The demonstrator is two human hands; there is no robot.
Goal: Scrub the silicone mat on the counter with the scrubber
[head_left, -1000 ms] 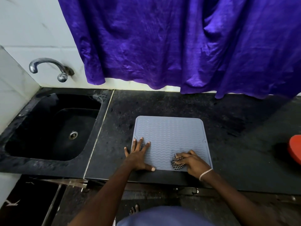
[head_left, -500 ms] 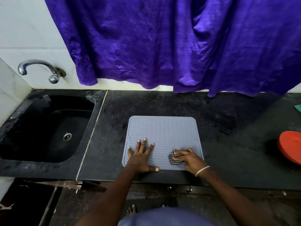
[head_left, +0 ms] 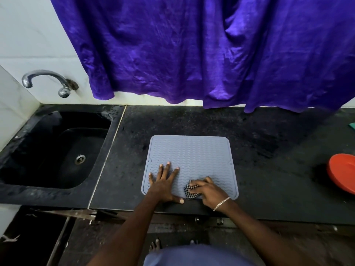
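Note:
A grey-blue ribbed silicone mat (head_left: 192, 152) lies flat on the black counter (head_left: 259, 150), near its front edge. My left hand (head_left: 165, 184) presses flat on the mat's near left part, fingers spread. My right hand (head_left: 206, 191) is closed on a black-and-white checked scrubber (head_left: 189, 191), which rests on the mat's near edge, just right of my left thumb. Most of the scrubber is hidden under my fingers.
A black sink (head_left: 53, 150) with a drain lies left of the mat, a metal tap (head_left: 48, 81) above it. A purple curtain (head_left: 201, 50) hangs behind the counter. A red plate (head_left: 342, 173) and a green item (head_left: 352, 125) sit at the right edge.
My right hand and the scrubber have slid left along the mat's near edge, closer to my left hand. The left hand has stayed pressed on the mat. The camera view has shifted.

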